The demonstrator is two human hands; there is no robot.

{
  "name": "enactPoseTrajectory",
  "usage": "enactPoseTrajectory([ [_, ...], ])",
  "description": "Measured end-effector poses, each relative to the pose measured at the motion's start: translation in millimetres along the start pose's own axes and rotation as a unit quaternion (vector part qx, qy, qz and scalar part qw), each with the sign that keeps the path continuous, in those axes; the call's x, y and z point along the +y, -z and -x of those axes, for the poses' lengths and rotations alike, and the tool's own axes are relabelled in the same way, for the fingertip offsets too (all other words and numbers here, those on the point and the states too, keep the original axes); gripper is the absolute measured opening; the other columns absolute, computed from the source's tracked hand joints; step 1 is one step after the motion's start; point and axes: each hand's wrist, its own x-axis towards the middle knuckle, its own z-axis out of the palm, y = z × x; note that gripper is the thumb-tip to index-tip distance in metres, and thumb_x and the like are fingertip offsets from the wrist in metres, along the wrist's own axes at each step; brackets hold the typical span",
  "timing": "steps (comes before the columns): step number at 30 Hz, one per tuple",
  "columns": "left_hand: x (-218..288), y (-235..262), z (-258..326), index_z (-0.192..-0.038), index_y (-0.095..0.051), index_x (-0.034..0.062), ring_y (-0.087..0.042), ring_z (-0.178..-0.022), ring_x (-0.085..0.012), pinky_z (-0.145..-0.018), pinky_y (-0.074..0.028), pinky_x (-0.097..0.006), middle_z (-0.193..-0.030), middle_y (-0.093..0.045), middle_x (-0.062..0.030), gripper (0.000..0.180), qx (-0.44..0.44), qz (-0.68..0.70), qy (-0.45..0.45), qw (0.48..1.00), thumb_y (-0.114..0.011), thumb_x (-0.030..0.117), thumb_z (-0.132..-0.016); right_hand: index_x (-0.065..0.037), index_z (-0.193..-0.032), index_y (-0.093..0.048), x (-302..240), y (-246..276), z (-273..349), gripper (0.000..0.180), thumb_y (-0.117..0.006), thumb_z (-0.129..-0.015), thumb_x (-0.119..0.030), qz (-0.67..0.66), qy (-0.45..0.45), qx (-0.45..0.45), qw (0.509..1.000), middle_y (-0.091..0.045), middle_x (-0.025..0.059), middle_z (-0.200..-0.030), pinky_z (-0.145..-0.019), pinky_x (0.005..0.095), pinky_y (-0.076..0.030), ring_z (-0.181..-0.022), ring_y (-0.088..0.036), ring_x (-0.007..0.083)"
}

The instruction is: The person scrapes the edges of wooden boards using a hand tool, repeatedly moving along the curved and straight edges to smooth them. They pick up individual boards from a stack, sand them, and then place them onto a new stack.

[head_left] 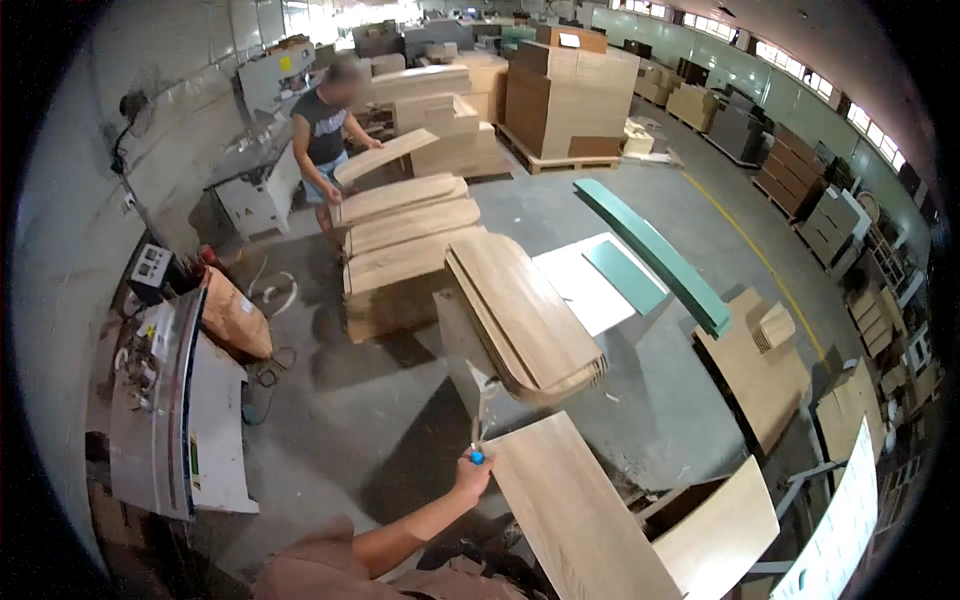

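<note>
My left hand (472, 478) reaches in from the lower edge, its fingers closed at the near-left corner of a wood-grain board (580, 505). A slim pale tool with a round blue end (478, 457) rises from that hand; its exact kind is too small to make out. Whether the hand also touches the board I cannot tell. My right hand does not show. Just beyond, a stack of wood-grain boards with rounded ends (530, 310) stands above the floor. To the right of the near board lies a pale, curved-looking panel (722, 530).
Another person (325, 135) handles a board beside further board stacks (410, 235) at the far left. A white machine (220, 430) and a brown sack (235, 315) stand left. Green strips (655, 255) lie right of the stack; a brown sheet (760, 375) lies on the right.
</note>
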Motion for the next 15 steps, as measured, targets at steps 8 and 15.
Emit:
enactPoseTrajectory([
  [8,-110,-77,100,-0.127,-0.072,0.0060,-0.066,-0.088,-0.0236,-0.085,-0.057,-0.044,-0.095,-0.073,-0.0087,0.042,-0.048,-0.139,0.000,0.989,-0.088,0.032,-0.097,-0.004,-0.145,-0.072,11,130,-19,0.051,-0.070,-0.109,-0.042,0.111,0.102,0.278,0.949,-0.078,0.0205,-0.123,-0.086,0.0516,-0.064,-0.105,-0.075,0.0404],
  [15,-158,-147,158,-0.162,-0.054,-0.0008,-0.073,-0.122,-0.0357,-0.105,-0.056,-0.047,-0.137,-0.075,-0.0203,0.082,-0.140,-0.266,-0.008,0.954,-0.086,0.041,-0.099,-0.002,-0.132,-0.080,-27,190,-48,0.043,-0.067,-0.112,-0.038,0.276,0.254,0.455,0.808,-0.080,0.0227,-0.111,-0.080,0.0532,-0.064,-0.095,-0.077,0.0428],
])
